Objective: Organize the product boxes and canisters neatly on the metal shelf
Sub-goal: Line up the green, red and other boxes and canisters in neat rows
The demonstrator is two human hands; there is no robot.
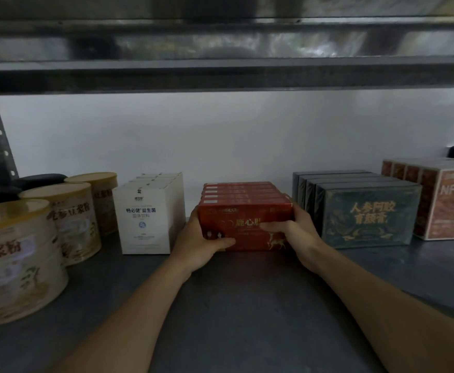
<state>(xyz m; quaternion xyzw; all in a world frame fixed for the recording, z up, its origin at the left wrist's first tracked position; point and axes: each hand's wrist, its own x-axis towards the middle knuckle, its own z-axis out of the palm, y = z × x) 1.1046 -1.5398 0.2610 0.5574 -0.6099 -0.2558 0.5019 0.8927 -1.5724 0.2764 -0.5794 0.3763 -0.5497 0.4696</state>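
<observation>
2 hands, left hand and right hand, clasp the front red box.

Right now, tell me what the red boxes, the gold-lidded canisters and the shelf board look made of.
Red boxes: likely glossy printed cardboard, crisp edges and sheen. Canisters: tin or fibreboard under a printed label, gold lids; cannot tell which. Shelf board: dull grey metal, flat and scuffed.

Lighting and picture quality: dim, soft, wide-angle.
We record the white wall as the brightest area. The upper shelf is dark and smeared, the nearest canister is blurred and bowed at the left edge, and shadows are faint.
</observation>
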